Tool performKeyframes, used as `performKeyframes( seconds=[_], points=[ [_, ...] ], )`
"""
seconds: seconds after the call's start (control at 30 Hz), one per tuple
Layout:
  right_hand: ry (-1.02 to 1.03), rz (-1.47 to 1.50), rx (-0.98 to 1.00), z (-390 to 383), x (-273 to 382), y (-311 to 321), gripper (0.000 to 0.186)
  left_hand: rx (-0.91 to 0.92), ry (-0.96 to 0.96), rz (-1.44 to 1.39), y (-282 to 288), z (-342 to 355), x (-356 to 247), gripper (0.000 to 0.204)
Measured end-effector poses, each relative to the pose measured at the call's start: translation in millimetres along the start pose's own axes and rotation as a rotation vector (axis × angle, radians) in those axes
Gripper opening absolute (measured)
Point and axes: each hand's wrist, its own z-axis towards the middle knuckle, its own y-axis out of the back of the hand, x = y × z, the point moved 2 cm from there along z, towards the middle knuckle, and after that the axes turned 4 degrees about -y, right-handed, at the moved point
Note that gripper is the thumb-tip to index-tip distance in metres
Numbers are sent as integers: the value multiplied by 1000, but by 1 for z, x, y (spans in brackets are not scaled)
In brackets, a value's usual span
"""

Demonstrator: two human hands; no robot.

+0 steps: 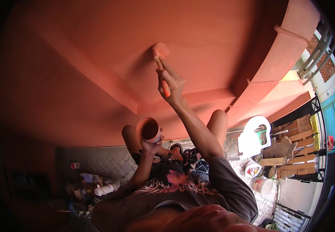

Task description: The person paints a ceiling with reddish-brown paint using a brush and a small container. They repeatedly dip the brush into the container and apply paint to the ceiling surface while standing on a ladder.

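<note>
Right hand (171,83): closed round paintbrush (160,52) handle, bristles at red-orange wall (206,42), well above its lower edge, apparently touching | Left hand (151,146): cupping paint pot (156,139) near that edge, mouth up, likely against spills and for easy dipping.

Daylight enters right of my right-hand fingers (170,68), overexposing the white plastic chair (248,142). Left of them, my paintbrush (160,50) casts a soft shadow on the orange-red wall (202,42); farther left, dim. Rim: fisheye bending, black vignetting.
</note>
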Motion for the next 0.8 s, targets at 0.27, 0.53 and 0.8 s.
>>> performKeyframes(
  seconds=[0.27,0.53,0.8],
  points=[
    [-138,367,122,11,3,-30,12,66,-50,1,-8,-4,1,67],
    [-27,290,-624,29,-67,62,4,53,-178,-24,8,-36,-16,68],
    [-27,-194,-91,-25,-13,-32,7,28,-196,5,-2,-45,-10,72]
  ],
)
